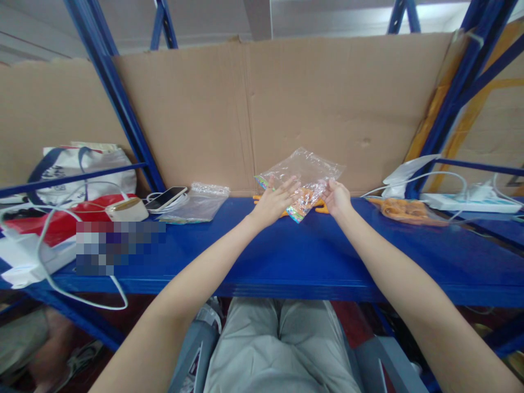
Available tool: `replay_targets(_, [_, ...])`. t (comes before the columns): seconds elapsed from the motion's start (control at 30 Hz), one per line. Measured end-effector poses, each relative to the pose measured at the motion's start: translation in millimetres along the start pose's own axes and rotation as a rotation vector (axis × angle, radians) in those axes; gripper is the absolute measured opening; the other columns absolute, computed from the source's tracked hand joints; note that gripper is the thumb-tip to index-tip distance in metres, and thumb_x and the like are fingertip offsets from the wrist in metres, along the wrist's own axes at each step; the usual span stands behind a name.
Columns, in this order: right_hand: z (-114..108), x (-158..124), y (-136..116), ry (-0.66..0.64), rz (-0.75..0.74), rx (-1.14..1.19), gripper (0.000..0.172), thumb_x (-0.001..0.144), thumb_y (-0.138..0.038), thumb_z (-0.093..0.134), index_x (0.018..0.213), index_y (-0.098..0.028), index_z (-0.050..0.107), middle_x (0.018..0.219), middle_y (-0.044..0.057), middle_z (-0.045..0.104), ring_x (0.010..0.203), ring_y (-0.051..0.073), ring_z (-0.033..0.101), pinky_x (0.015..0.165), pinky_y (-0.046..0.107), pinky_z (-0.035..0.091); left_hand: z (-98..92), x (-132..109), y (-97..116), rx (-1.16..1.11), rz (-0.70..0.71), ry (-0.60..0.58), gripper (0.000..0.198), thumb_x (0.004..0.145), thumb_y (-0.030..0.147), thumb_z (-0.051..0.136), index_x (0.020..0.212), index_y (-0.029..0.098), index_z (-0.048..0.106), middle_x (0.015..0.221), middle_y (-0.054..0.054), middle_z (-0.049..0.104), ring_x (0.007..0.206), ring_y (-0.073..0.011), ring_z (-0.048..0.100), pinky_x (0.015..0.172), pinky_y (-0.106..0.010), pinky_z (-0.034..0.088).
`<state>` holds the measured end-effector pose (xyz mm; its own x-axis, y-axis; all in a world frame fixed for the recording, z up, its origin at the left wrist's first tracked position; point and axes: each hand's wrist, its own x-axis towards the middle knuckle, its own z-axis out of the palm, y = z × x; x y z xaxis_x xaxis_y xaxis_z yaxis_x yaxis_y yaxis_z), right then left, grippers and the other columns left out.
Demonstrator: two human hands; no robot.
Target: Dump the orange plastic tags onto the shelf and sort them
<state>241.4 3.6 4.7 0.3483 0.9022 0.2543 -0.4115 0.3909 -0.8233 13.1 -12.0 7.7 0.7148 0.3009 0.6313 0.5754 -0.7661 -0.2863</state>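
Steady clear bag [303,168] at twelve o'clock over worktop [286,256] by pinch of right hand [339,198] on its four-o'clock edge and loose spread of left hand [275,207] across its eight-o'clock side, smoothing lightly without crushing orange pieces [305,200].

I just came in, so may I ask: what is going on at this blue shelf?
A person is handling a clear plastic bag over the blue shelf: the left hand against it, the right hand at its edge. Orange pieces show through and beside it. A flat clear bag lies to the left, a bag of orange items to the right.
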Motion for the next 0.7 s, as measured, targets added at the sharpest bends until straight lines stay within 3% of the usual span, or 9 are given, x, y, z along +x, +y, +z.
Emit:
replay_targets(0.17, [1.8, -4.5, -2.9, -0.012, 0.036, 0.005, 0.028, 0.085, -0.032, 0.072, 0.077, -0.026, 0.045, 0.067, -0.006, 0.065, 0.067, 0.015, 0.069, 0.069, 0.030, 0.060, -11.4, 3.0, -20.9, -0.069, -0.075, -0.051, 0.047, 0.090, 0.009, 0.048, 0.127, 0.031, 0.068, 0.141, -0.007, 0.063, 0.144, -0.0280, 0.046, 0.122, -0.070, 0.006])
replay_targets(0.33, [6.0, -11.6, -8.1, -0.024, 0.072, 0.033, 0.027, 0.087, -0.030, 0.070, 0.081, -0.026, 0.044, 0.075, -0.004, 0.070, 0.073, 0.016, 0.073, 0.066, 0.029, 0.060, -33.3, -22.9, -65.7, 0.046, -0.288, -0.094, 0.054, 0.082, 0.008, 0.048, 0.125, 0.032, 0.071, 0.137, -0.008, 0.066, 0.141, -0.0302, 0.048, 0.122, -0.068, -0.001])
replay_targets(0.47, [9.7, -15.8, -10.2, -0.001, 0.126, -0.003, 0.023, 0.088, -0.025, 0.067, 0.081, -0.025, 0.045, 0.071, -0.005, 0.069, 0.065, 0.014, 0.071, 0.063, 0.028, 0.060, -47.4, -61.3, -106.3, 0.183, -0.648, -0.300, 0.044, 0.080, 0.009, 0.049, 0.111, 0.021, 0.077, 0.120, -0.016, 0.074, 0.132, -0.0357, 0.057, 0.120, -0.070, 0.002])
replay_targets(0.57, [13.9, -20.8, -10.5, 0.011, 0.188, -0.062, 0.018, 0.090, -0.019, 0.060, 0.081, -0.024, 0.046, 0.067, -0.005, 0.067, 0.057, 0.012, 0.068, 0.056, 0.024, 0.058, -53.4, -89.4, -128.6, 0.180, -0.908, -0.421, 0.032, 0.078, 0.015, 0.057, 0.100, 0.020, 0.080, 0.108, -0.019, 0.077, 0.123, -0.0408, 0.063, 0.117, -0.072, 0.009])
replay_targets(0.7, [16.0, -26.4, -7.8, -0.016, 0.276, -0.184, 0.016, 0.090, -0.011, 0.055, 0.080, -0.022, 0.050, 0.064, -0.001, 0.067, 0.055, 0.013, 0.067, 0.050, 0.022, 0.055, -52.6, -117.3, -143.8, 0.128, -1.053, -0.599, 0.021, 0.072, 0.024, 0.067, 0.086, 0.023, 0.082, 0.104, -0.018, 0.078, 0.119, -0.0453, 0.064, 0.112, -0.072, 0.024])
